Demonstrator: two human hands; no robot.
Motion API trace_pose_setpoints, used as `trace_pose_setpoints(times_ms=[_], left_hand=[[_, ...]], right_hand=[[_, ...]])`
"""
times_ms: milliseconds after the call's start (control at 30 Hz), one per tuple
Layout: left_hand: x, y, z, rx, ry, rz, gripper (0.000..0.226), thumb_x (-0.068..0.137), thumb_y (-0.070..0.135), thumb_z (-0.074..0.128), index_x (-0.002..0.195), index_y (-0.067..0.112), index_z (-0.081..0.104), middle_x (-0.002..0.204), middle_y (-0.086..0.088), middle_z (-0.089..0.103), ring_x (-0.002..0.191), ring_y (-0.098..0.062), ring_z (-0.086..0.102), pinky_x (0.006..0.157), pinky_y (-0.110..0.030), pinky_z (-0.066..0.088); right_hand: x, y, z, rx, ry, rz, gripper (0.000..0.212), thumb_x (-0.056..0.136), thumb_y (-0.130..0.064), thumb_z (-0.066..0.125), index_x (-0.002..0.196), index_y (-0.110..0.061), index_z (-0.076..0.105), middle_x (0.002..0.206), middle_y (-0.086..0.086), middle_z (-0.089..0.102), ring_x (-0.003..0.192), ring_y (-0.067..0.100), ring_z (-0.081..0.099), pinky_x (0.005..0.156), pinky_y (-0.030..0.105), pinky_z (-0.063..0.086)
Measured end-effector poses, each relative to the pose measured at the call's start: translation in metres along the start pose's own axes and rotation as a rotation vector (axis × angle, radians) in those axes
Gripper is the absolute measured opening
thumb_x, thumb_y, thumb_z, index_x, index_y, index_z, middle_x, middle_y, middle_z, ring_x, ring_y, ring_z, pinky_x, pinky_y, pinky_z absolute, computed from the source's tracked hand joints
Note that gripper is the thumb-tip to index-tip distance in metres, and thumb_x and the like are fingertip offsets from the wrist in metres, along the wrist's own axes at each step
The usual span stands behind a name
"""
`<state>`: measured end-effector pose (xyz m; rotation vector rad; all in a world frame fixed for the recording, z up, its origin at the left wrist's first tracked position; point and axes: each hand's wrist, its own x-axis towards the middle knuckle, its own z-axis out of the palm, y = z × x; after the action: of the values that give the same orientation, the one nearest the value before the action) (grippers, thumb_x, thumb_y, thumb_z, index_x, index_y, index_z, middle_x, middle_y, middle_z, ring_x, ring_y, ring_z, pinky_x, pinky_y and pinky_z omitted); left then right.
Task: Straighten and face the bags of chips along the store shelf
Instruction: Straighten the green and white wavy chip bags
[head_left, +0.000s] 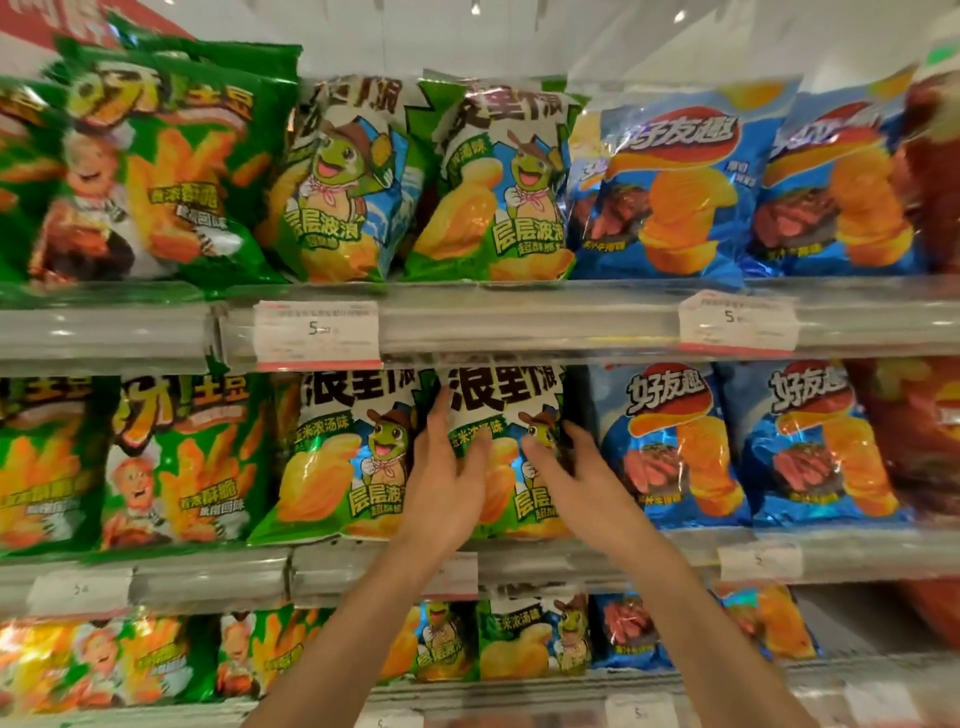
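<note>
Bracketing the middle-shelf chip bag (498, 415), spread fingers (439, 415) of both hands, ungripped.

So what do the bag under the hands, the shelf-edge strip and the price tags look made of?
Turtle-print bag, with the left hand and right hand on it: glossy printed plastic film, judging by crinkles and glints. Shelf-edge strip: clear shiny plastic, apparently, since it is see-through with long highlights. Price tag: matte white paper or card behind that strip, likely.
</note>
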<state>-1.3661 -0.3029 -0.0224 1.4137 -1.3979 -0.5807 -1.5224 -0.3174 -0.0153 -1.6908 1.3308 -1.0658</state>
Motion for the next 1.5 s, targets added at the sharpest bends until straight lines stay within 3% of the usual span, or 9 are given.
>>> trace_pose_setpoints(times_ms=[200, 300, 433, 633, 867, 1033, 1167, 1233, 1500], left_hand=[[0.002, 0.001, 0.010, -0.061, 0.045, 0.100, 0.070, 0.102, 0.039, 0.051, 0.157, 0.042, 0.007, 0.155, 0.010, 0.022, 0.120, 0.014, 0.025, 0.106, -0.017, 0.020], [0.008, -0.009, 0.013, -0.118, 0.044, 0.037, 0.084, 0.097, 0.043, 0.058, 0.158, 0.036, 0.001, 0.162, 0.011, 0.023, 0.143, -0.002, 0.026, 0.118, -0.028, 0.025], [0.015, -0.010, 0.011, -0.192, -0.016, -0.108, 0.080, 0.095, 0.055, 0.053, 0.158, 0.035, 0.007, 0.156, 0.009, 0.038, 0.143, -0.014, 0.038, 0.117, -0.035, 0.031], [0.018, -0.005, 0.012, -0.160, -0.056, -0.154, 0.070, 0.099, 0.062, 0.033, 0.158, 0.037, 0.007, 0.160, 0.006, 0.033, 0.146, -0.020, 0.033, 0.117, -0.035, 0.025], [0.017, -0.013, 0.014, -0.044, -0.025, -0.102, 0.067, 0.097, 0.067, 0.027, 0.157, 0.039, 0.013, 0.160, 0.005, 0.035, 0.144, -0.023, 0.038, 0.119, -0.042, 0.028], [0.010, -0.013, 0.017, 0.046, 0.005, -0.016, 0.067, 0.096, 0.069, 0.025, 0.154, 0.050, -0.002, 0.163, 0.004, 0.027, 0.143, -0.025, 0.039, 0.116, -0.045, 0.033], [0.006, -0.013, 0.015, 0.091, 0.035, 0.201, 0.056, 0.102, 0.055, 0.030, 0.147, 0.063, -0.002, 0.161, 0.007, 0.026, 0.144, -0.012, 0.032, 0.110, -0.028, 0.029], [0.009, -0.015, 0.017, 0.167, 0.019, 0.221, 0.052, 0.102, 0.056, 0.026, 0.143, 0.069, -0.003, 0.159, -0.003, 0.027, 0.143, -0.019, 0.035, 0.111, -0.033, 0.034], [0.012, -0.009, 0.031, 0.211, 0.050, 0.172, 0.057, 0.097, 0.061, 0.019, 0.152, 0.057, 0.003, 0.160, -0.014, 0.017, 0.148, -0.030, 0.022, 0.119, -0.045, 0.027]], right_hand=[[0.016, 0.004, 0.000, 0.115, 0.077, -0.045, 0.057, 0.095, -0.035, 0.062, 0.145, -0.025, 0.038, 0.113, -0.021, 0.054, 0.092, -0.016, 0.050, 0.068, -0.006, 0.037], [0.019, 0.009, -0.004, 0.108, 0.039, 0.019, 0.050, 0.094, -0.041, 0.062, 0.140, -0.031, 0.043, 0.117, -0.017, 0.058, 0.096, -0.007, 0.054, 0.067, 0.003, 0.042], [0.019, 0.012, -0.003, 0.125, 0.014, 0.063, 0.036, 0.092, -0.052, 0.060, 0.122, -0.036, 0.050, 0.110, -0.018, 0.059, 0.092, -0.008, 0.055, 0.060, 0.001, 0.041], [0.032, 0.012, 0.005, 0.174, 0.049, 0.054, 0.068, 0.090, -0.067, 0.049, 0.147, -0.033, 0.033, 0.135, -0.013, 0.053, 0.126, 0.013, 0.050, 0.109, 0.033, 0.039], [0.029, 0.009, 0.001, 0.031, 0.067, 0.038, 0.069, 0.093, -0.067, 0.042, 0.148, -0.030, 0.027, 0.142, -0.004, 0.049, 0.130, 0.021, 0.048, 0.106, 0.033, 0.037], [0.025, 0.019, -0.002, 0.032, 0.122, -0.046, 0.078, 0.091, -0.068, 0.044, 0.154, -0.037, 0.011, 0.148, -0.008, 0.045, 0.132, 0.017, 0.049, 0.108, 0.035, 0.040], [0.009, 0.019, 0.001, -0.244, 0.250, -0.390, 0.068, 0.098, -0.058, 0.037, 0.155, -0.044, 0.003, 0.164, -0.010, 0.009, 0.141, 0.008, 0.031, 0.105, 0.032, 0.040], [0.010, 0.023, 0.004, -0.426, 0.244, -0.505, 0.063, 0.101, -0.054, 0.031, 0.156, -0.042, 0.003, 0.165, -0.011, -0.009, 0.151, 0.015, 0.013, 0.111, 0.035, 0.036], [0.027, 0.034, -0.011, -0.619, 0.164, -0.433, 0.067, 0.098, -0.063, 0.020, 0.154, -0.042, -0.012, 0.163, -0.015, -0.019, 0.152, 0.019, 0.011, 0.111, 0.043, 0.040]])
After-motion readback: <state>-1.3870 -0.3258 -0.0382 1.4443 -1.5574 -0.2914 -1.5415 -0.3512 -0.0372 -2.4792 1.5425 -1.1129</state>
